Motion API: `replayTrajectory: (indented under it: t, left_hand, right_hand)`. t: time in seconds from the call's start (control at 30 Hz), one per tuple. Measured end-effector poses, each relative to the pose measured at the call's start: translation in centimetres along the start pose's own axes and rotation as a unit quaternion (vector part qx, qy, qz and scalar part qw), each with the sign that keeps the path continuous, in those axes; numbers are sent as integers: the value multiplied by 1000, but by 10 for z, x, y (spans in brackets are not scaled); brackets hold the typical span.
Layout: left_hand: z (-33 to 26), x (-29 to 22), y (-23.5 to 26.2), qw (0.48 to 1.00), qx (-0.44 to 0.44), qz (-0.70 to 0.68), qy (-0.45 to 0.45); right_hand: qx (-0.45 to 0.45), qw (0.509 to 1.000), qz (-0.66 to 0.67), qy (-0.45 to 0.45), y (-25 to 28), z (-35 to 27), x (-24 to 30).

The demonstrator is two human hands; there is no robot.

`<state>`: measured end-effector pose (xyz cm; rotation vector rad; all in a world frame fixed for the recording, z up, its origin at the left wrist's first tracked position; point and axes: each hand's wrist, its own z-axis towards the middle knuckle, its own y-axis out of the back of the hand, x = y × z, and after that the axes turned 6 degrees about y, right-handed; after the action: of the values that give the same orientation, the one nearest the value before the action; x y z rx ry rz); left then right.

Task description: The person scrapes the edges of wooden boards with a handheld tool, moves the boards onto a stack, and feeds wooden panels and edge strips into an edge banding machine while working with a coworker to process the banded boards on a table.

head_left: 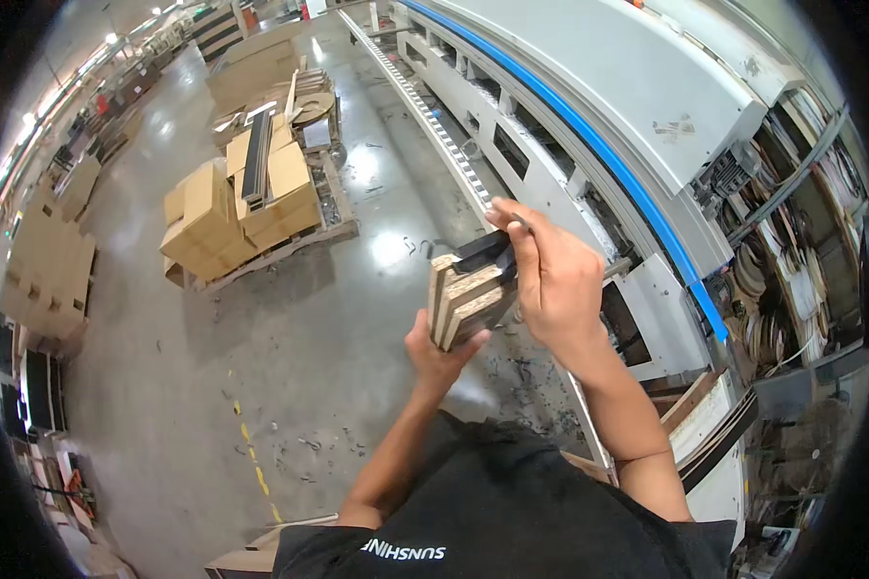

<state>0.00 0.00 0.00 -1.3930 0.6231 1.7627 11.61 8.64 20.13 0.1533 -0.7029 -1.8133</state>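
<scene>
Head view: a stack of boards (468,304) with pale, coarse-grained edges is held tilted in mid-air before the torso, beside the long white machine (637,87), the left hand (438,359) clamped around its lower end, presumably to bear the weight and leave the dark upper edge accessible. The right hand (562,275), forearm raised and wrist bent, brings its fingers close together at that edge; whether they pinch anything cannot be told.
</scene>
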Motion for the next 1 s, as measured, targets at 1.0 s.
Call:
replayTrajectory:
  t: [1.0]
  left_hand:
    - [-12,0,70,994,-30,62,84]
  right_hand:
    - [234,951,175,-104,-47,36,43]
